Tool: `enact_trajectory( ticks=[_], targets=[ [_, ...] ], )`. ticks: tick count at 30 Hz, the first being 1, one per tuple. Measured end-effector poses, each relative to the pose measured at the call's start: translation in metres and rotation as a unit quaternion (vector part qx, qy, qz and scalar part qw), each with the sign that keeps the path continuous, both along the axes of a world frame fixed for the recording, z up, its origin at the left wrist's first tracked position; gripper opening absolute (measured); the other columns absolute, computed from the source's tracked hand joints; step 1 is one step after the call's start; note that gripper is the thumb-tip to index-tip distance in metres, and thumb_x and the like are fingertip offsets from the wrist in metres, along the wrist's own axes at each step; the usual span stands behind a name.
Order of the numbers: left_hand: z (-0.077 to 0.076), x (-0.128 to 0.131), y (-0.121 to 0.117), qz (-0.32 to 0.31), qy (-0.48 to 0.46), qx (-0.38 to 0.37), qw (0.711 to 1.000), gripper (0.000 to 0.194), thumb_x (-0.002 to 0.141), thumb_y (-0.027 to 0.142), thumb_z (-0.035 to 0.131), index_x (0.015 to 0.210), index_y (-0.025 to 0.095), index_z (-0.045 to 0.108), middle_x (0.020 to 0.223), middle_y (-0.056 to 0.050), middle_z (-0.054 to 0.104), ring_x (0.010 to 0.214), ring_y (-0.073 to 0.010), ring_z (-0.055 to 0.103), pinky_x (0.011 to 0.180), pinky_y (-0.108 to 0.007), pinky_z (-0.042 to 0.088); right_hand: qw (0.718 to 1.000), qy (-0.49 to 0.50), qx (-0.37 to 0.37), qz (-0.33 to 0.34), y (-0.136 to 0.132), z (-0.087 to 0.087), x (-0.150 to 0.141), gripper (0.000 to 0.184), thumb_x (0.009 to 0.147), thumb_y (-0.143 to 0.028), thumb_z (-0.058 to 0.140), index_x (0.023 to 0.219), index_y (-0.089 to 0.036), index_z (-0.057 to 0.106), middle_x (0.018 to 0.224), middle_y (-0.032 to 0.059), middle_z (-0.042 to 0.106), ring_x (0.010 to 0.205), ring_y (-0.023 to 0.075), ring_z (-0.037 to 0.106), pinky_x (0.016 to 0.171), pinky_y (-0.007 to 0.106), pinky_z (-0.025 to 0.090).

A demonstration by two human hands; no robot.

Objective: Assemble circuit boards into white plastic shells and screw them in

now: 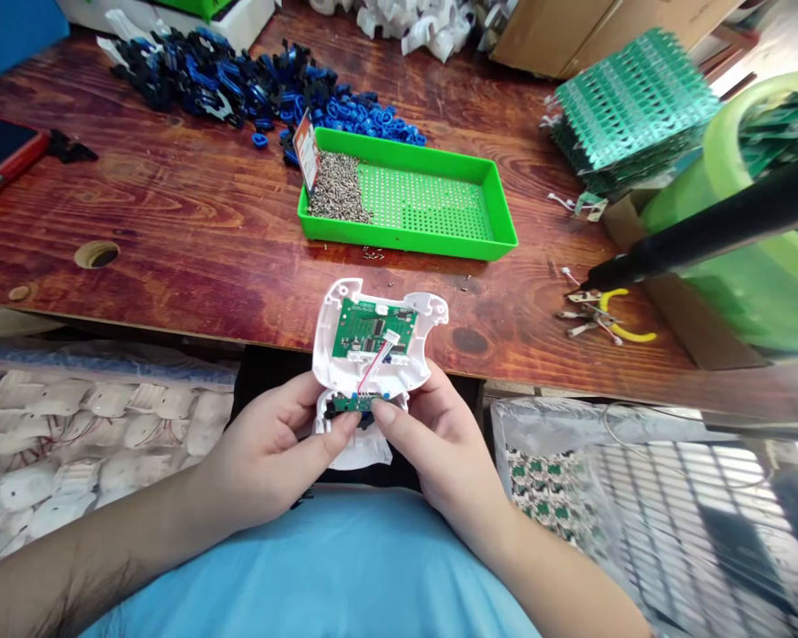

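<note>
Between my hands, at the table's front edge, is a white plastic housing (325, 341) in two joined or adjacent parts. The upper part carries a green circuit board (359, 330); red and white wires (372, 368) run from its white connector down to a small green board (346, 403) in the lower part. My left hand (285, 434) grips the housing's left side, its thumb on the small board. From the right, my right hand (432, 430) holds the housing, thumb tip also on that small board. Fingers behind the housing are hidden.
A green tray (409, 239) with small screws (336, 186) lies ahead on the wooden table (192, 257). Blue and black parts (239, 84) are heaped behind it. Yellow-handled pliers (615, 319), stacked circuit boards (638, 102) and a dark rod (705, 226) are at right.
</note>
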State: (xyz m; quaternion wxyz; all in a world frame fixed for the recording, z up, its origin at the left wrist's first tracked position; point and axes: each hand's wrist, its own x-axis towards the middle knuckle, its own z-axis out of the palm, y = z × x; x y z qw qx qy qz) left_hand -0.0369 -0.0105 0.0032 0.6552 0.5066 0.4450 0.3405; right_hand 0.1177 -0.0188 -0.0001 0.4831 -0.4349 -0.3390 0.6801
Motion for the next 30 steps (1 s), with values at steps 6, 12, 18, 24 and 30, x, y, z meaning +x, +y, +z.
enact_trajectory(
  ticks=[6,12,18,24,30],
  targets=[
    [-0.002,0.002,-0.005,0.005,0.006,0.006,1.0,0.032,0.088,0.03,0.061,0.119,0.023,0.062,0.112,-0.002,0.072,0.1,-0.0214,0.068,0.089,-0.028,0.056,1.0,-0.008,-0.002,-0.012,-0.004,-0.004,-0.001,0.02,0.076,-0.028,0.072,0.092,-0.025,0.061,0.089,-0.0013,0.068,0.079,0.013,0.063,0.07,0.025,0.053],
    [0.001,0.004,-0.005,0.015,-0.052,-0.048,0.997,0.026,0.086,0.026,0.063,0.112,0.024,0.065,0.104,0.0,0.074,0.087,-0.0164,0.07,0.083,-0.024,0.057,0.999,-0.032,0.01,-0.017,-0.006,-0.004,-0.001,0.017,0.077,-0.027,0.071,0.088,-0.025,0.058,0.086,-0.0016,0.067,0.078,0.0132,0.062,0.069,0.025,0.052],
    [0.001,0.009,0.0,0.016,-0.106,-0.122,0.987,0.032,0.085,0.027,0.066,0.116,0.022,0.063,0.105,-0.001,0.074,0.089,-0.0161,0.07,0.077,-0.019,0.056,0.999,-0.029,-0.007,0.011,-0.004,-0.003,0.001,0.022,0.081,-0.035,0.065,0.095,-0.024,0.052,0.089,0.0,0.064,0.078,0.0128,0.061,0.069,0.025,0.051],
    [0.0,0.008,0.002,0.047,-0.119,-0.149,0.98,0.029,0.087,0.025,0.064,0.116,0.025,0.064,0.109,0.001,0.073,0.096,-0.0129,0.067,0.083,-0.016,0.052,0.884,-0.391,0.245,-0.068,-0.011,0.003,0.022,0.044,0.079,-0.029,0.07,0.114,-0.025,0.045,0.105,0.0046,0.054,0.093,0.0163,0.057,0.08,0.032,0.051],
    [0.003,0.011,0.0,0.037,-0.09,-0.122,0.988,0.036,0.089,0.023,0.061,0.124,0.028,0.059,0.118,0.003,0.069,0.108,-0.0126,0.062,0.092,-0.016,0.048,0.677,-0.599,0.427,0.03,-0.007,0.022,0.034,0.032,0.084,-0.03,0.066,0.112,-0.015,0.061,0.094,0.0078,0.055,0.09,0.0179,0.053,0.079,0.031,0.047]
  ],
)
